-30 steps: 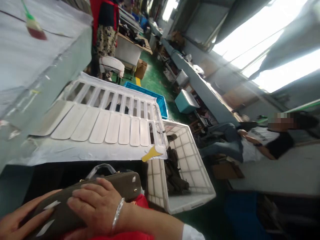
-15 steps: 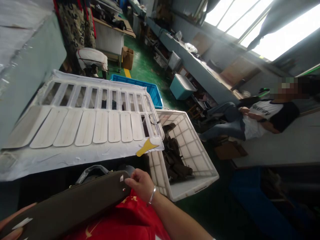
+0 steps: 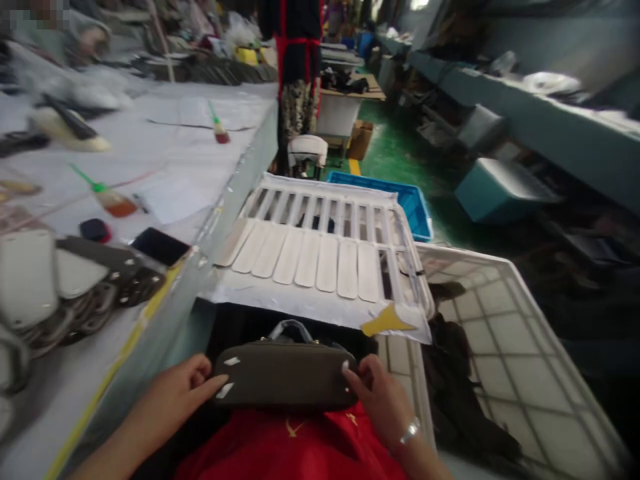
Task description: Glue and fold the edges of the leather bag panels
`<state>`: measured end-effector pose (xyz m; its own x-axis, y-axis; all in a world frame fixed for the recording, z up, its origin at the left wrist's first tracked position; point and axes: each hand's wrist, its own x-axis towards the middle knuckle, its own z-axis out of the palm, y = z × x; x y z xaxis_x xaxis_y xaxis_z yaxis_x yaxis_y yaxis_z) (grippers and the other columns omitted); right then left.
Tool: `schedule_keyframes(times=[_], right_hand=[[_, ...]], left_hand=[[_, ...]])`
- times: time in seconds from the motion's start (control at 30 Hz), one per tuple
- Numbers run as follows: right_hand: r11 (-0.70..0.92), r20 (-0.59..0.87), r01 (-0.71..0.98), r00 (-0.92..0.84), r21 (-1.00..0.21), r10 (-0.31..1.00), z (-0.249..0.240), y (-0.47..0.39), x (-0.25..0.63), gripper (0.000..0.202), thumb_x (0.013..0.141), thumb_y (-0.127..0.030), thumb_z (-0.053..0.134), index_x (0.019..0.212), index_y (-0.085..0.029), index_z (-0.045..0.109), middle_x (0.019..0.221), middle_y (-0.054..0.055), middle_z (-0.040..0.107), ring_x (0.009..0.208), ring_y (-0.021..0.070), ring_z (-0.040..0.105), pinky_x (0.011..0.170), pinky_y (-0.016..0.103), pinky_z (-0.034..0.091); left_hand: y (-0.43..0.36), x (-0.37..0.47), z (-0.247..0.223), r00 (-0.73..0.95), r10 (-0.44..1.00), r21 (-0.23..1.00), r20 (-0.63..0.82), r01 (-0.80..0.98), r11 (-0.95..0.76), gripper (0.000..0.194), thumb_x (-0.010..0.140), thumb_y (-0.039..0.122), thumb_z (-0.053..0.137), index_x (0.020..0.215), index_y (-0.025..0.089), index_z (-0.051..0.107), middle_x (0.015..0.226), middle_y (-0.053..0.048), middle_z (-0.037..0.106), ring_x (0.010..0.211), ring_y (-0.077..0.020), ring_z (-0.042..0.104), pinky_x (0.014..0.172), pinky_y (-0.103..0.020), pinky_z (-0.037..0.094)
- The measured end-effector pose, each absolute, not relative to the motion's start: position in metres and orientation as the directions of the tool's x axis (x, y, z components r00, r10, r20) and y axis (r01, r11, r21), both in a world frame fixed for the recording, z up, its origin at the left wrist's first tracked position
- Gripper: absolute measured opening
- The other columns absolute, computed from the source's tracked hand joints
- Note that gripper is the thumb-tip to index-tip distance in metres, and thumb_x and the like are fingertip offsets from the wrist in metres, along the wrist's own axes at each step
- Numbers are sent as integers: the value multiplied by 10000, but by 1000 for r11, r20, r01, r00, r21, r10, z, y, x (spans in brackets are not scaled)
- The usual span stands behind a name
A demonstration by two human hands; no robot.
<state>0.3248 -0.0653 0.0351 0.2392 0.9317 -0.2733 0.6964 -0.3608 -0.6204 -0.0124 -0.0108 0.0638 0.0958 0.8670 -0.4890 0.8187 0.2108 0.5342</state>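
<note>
A dark olive-brown handbag (image 3: 285,377) lies on its side in front of my red apron (image 3: 295,443), its long flat panel facing me. White tabs stick out near both ends of that panel. Its looped handle (image 3: 290,327) points away from me. My left hand (image 3: 193,380) grips the left end, thumb beside the tabs. With thumb and fingers, my right hand (image 3: 377,387) holds the right end by another white tab; a silver bracelet circles that wrist. The fingers behind the bag are partly hidden.
Just beyond is a white slatted rack (image 3: 320,230) bearing several pale strips (image 3: 305,260) and a yellow scraper (image 3: 387,322). A white crate (image 3: 525,347) with dark pieces stands right. Bottles, a phone (image 3: 160,245) and bag parts lie on the left table (image 3: 190,150). People work beyond.
My view has swung left, bringing the left table into sight and the seated person at right out of it. The handbag now lies level and central, with both hands still on its ends.
</note>
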Motion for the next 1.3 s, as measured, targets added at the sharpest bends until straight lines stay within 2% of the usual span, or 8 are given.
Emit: schedule_keyframes(times=[0.13, 0.33, 0.43, 0.53, 0.67, 0.9, 1.1, 1.3], right_hand=[[-310, -242, 744, 203, -592, 949, 31, -60, 323, 385, 778, -592, 463, 674, -226, 405, 497, -31, 502, 457, 151, 482, 472, 259, 342], [-217, -148, 814, 163, -538, 976, 32, -62, 323, 439, 812, -639, 393, 658, -228, 403, 475, -29, 487, 428, 153, 486, 449, 277, 383], [-48, 128, 931, 101, -362, 987, 30, -60, 322, 467, 825, -633, 392, 877, -187, 522, 766, 84, 636, 701, 234, 616, 624, 365, 483], [247, 288, 958, -197, -148, 937, 29, -54, 308, 655, 812, -609, 451, 1238, -111, 436, 1219, 192, 532, 1134, 313, 493, 915, 483, 401], [531, 116, 839, -520, -114, 846, 32, -41, 275, 900, 735, -700, 474, 1362, -69, 339, 1358, 197, 416, 1257, 340, 353, 1037, 540, 245], [476, 2, 850, -488, -225, 873, 37, -29, 243, 1032, 634, -788, 487, 1365, -72, 362, 1355, 204, 421, 1234, 359, 372, 1054, 548, 205], [445, -12, 854, -465, -268, 885, 37, -29, 244, 1036, 632, -789, 490, 1377, -86, 341, 1364, 179, 420, 1237, 348, 365, 1038, 526, 250], [438, -31, 858, -462, -269, 886, 37, -28, 241, 1041, 630, -797, 479, 1380, -89, 338, 1371, 176, 413, 1238, 347, 362, 1038, 521, 245]], left_hand=[[-10, -14, 72, 58, 886, 463, -461, 867, 184, 275, 763, 476, 514, 699, 212, 477, 534, 65, 464, 540, -133, 463, 533, -238, 308], [-8, -12, 69, 96, 890, 563, -447, 803, 196, 268, 759, 463, 533, 687, 211, 476, 551, 60, 498, 531, -128, 489, 513, -227, 321], [-5, -16, 60, 126, 807, 646, -577, 676, 356, 381, 756, 574, 500, 658, 216, 412, 462, 86, 428, 381, -104, 412, 384, -209, 248], [-1, -16, 57, 166, 745, 645, -646, 641, 416, 447, 738, 640, 478, 634, 214, 391, 420, 96, 384, 306, -89, 350, 321, -199, 179], [8, -13, 64, 219, 717, 625, -662, 690, 366, 463, 703, 649, 514, 617, 201, 438, 450, 79, 407, 330, -93, 365, 302, -198, 229], [17, -15, 67, 313, 798, 614, -515, 785, 89, 369, 772, 481, 489, 577, 169, 520, 548, 16, 522, 538, -130, 466, 481, -224, 282], [20, -9, 77, 419, 746, 802, -517, 543, 251, 383, 829, 502, 424, 638, 175, 483, 562, 52, 452, 506, -94, 376, 463, -208, 269], [20, -24, 65, 311, 767, 638, -560, 753, 160, 487, 774, 615, 454, 549, 182, 448, 470, 55, 388, 437, -101, 385, 404, -213, 224]])
